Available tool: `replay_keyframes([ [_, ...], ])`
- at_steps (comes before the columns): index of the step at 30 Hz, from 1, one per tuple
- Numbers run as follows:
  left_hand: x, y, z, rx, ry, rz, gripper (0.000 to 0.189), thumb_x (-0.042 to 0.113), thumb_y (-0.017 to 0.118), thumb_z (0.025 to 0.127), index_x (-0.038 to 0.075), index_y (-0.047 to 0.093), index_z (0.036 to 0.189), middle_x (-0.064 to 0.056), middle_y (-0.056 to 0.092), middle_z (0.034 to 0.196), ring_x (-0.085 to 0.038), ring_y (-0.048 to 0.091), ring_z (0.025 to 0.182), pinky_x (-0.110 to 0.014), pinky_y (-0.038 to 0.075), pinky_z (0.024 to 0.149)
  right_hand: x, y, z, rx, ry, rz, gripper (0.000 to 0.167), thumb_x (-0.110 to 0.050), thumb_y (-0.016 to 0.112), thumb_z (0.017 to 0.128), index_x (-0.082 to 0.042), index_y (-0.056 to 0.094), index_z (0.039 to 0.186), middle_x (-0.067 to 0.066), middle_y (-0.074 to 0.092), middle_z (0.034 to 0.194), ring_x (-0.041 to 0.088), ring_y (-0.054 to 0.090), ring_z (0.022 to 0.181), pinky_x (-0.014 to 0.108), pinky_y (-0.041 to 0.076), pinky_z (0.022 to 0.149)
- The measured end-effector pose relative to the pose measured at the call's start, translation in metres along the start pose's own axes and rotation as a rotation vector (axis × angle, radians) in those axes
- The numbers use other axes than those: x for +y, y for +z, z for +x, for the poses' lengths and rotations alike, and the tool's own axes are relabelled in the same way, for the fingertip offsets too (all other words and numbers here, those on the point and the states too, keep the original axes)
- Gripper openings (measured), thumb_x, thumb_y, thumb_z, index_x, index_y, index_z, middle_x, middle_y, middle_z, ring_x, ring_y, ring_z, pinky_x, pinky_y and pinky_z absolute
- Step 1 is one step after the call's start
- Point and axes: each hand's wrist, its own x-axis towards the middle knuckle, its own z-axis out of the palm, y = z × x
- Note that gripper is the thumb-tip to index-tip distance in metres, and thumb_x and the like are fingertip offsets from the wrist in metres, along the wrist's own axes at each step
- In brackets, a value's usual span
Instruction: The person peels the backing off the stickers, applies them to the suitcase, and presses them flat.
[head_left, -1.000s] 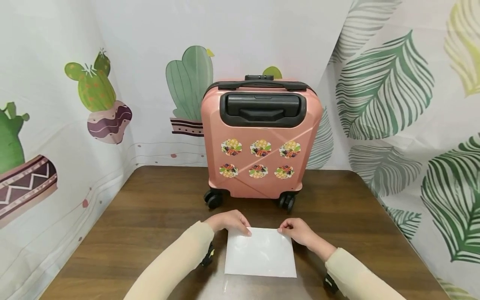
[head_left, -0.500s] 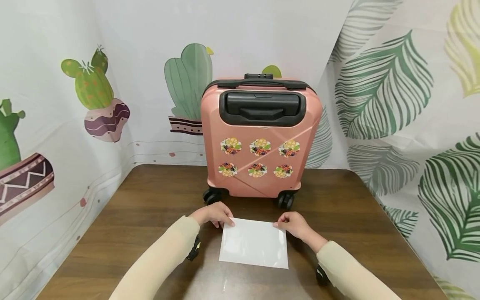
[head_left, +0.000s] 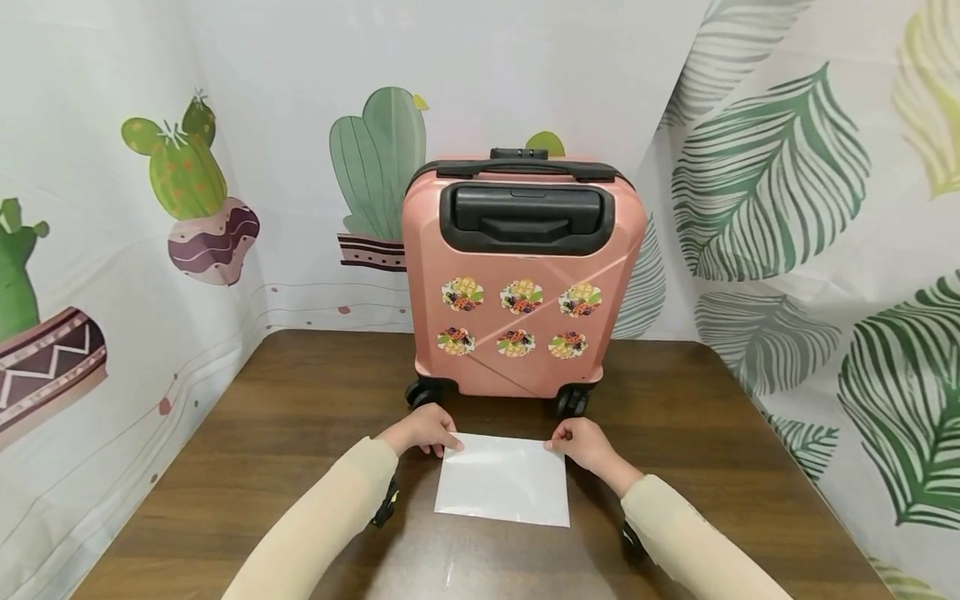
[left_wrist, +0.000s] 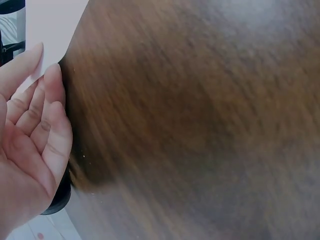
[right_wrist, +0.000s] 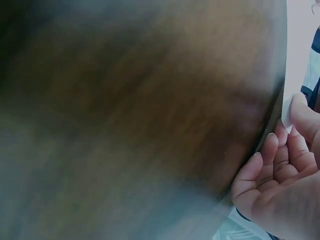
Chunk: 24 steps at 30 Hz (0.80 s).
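A glossy white sheet [head_left: 501, 482] lies in front of the suitcase in the head view, its surface blank apart from reflections. Its far left corner is pinched between the thumb and fingers of my left hand [head_left: 426, 428]. My right hand [head_left: 587, 445] pinches the far right corner in the same way. The left wrist view shows the sheet [left_wrist: 52, 30] between thumb and forefinger. In the right wrist view, a narrow strip of the sheet [right_wrist: 296, 55] runs up from the pinching fingers. Whether the sheet touches the table is unclear.
A pink suitcase [head_left: 491, 371] with black wheels and handle stands upright at the back of the brown wooden table [head_left: 300, 400]. Several round fruit stickers [head_left: 522, 297] sit in two rows on its front. Behind hangs a white cloth [head_left: 285, 83] printed with cacti and leaves.
Both hands have moved the sheet a little left and away from me, toward the suitcase. The left hand has slid outward from the sheet's far edge to its corner.
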Motion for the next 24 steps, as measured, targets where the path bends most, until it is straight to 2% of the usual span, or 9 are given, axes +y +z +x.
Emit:
replay_keyframes([
  [8, 0.001, 0.002, -0.005, 0.004, 0.004, 0.030, 0.024, 0.020, 0.081, 0.088, 0.011, 0.066, 0.071, 0.003, 0.061, 0.061, -0.008, 0.059, 0.055, -0.023, 0.046, 0.052, -0.001, 0.003, -0.001, -0.004, 0.013, -0.074, 0.022, -0.018, 0.080, 0.087, -0.007, 0.067, 0.073, -0.001, 0.059, 0.068, 0.013, 0.048, 0.064, 0.027, 0.040, 0.060],
  [16, 0.002, 0.008, -0.007, 0.040, 0.048, 0.106, 0.021, 0.019, 0.082, 0.086, 0.009, 0.069, 0.073, 0.003, 0.059, 0.060, -0.008, 0.056, 0.052, -0.023, 0.046, 0.048, -0.005, 0.005, -0.004, 0.007, 0.025, -0.160, 0.025, -0.022, 0.081, 0.086, -0.009, 0.064, 0.073, -0.001, 0.058, 0.068, 0.014, 0.048, 0.064, 0.028, 0.038, 0.059],
  [20, 0.006, 0.010, -0.012, 0.080, 0.031, 0.197, 0.029, 0.025, 0.084, 0.085, 0.013, 0.063, 0.069, 0.003, 0.056, 0.057, -0.010, 0.055, 0.049, -0.024, 0.042, 0.049, -0.008, 0.006, -0.007, 0.007, 0.043, -0.214, 0.028, -0.025, 0.080, 0.088, -0.010, 0.062, 0.074, 0.000, 0.056, 0.066, 0.015, 0.048, 0.062, 0.028, 0.036, 0.057],
  [24, 0.010, 0.013, -0.018, 0.150, -0.003, 0.350, 0.042, 0.044, 0.080, 0.085, 0.016, 0.056, 0.065, 0.005, 0.051, 0.056, -0.010, 0.049, 0.051, -0.027, 0.036, 0.050, -0.011, 0.000, -0.011, -0.016, 0.075, -0.272, 0.026, -0.029, 0.077, 0.090, -0.008, 0.064, 0.082, 0.002, 0.061, 0.072, 0.016, 0.051, 0.064, 0.030, 0.038, 0.057],
])
